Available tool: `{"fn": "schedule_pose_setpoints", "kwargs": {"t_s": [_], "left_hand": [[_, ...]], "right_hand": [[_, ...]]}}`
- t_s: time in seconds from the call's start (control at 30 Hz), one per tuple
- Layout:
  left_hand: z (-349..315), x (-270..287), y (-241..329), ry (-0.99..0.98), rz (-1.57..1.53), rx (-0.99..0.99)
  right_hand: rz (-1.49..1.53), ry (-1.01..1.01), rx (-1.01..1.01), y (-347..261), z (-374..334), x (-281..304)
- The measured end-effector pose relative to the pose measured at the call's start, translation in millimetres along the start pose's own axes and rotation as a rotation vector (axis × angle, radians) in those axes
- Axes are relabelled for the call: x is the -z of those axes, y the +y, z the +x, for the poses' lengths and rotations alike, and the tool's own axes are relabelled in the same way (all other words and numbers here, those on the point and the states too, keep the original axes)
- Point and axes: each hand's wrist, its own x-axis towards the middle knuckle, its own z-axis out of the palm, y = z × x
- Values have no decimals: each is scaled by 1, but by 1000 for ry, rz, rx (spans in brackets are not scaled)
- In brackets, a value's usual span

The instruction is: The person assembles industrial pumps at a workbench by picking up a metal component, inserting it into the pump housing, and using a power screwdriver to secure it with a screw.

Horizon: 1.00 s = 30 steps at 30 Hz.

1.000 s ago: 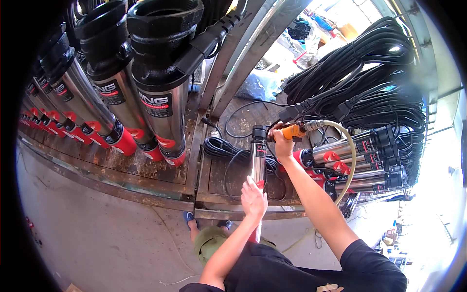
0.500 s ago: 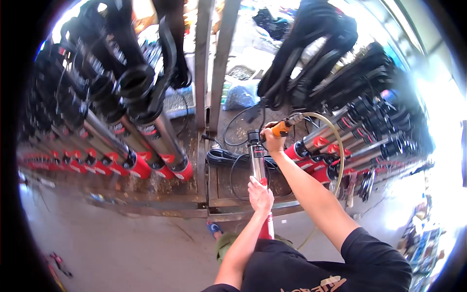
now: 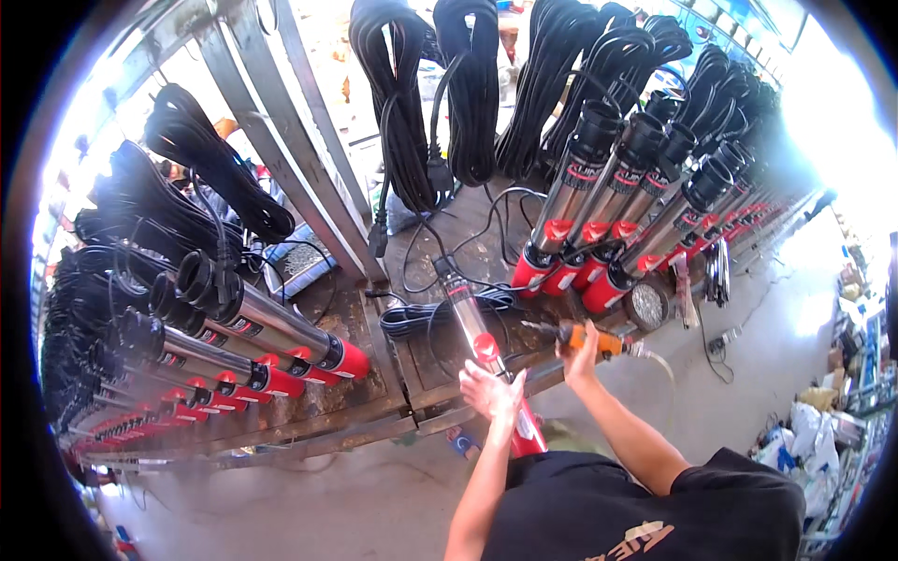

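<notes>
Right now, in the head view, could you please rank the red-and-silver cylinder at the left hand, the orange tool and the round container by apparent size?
1. Red-and-silver cylinder, largest
2. Orange tool
3. Round container, smallest

Before me, a worn wooden bench [image 3: 379, 388] with metal uprights [image 3: 304, 140] stands over a grey floor [image 3: 281, 500], while white glare [image 3: 832, 84] floods in from the right.

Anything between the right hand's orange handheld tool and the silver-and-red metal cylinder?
Nothing visible stands between the orange tool in the right hand and the cylinder; a coiled black cable lies lower, on the brown bench.
</notes>
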Motion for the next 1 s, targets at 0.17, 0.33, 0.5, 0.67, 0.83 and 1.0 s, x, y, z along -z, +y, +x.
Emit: {"fn": "schedule_pose_setpoints", "kwargs": {"t_s": [0.17,0.33,0.5,0.67,0.83,1.0], "left_hand": [[-11,10,-21,22,83,100],[-10,14,-37,130,-19,111],[-1,16,-15,-6,267,140],[13,34,-32,34,370,162],[40,29,-82,-44,293,148],[51,9,-106,-68,210,309]], "right_hand": [[165,219,-561,1,57,77],[355,45,-864,-1,113,104],[159,68,-760,-17,81,57],[-468,-595,-880,7,-53,-22],[-495,-209,-614,14,-80,-95],[-982,-833,404,2,-144,-213]]}}
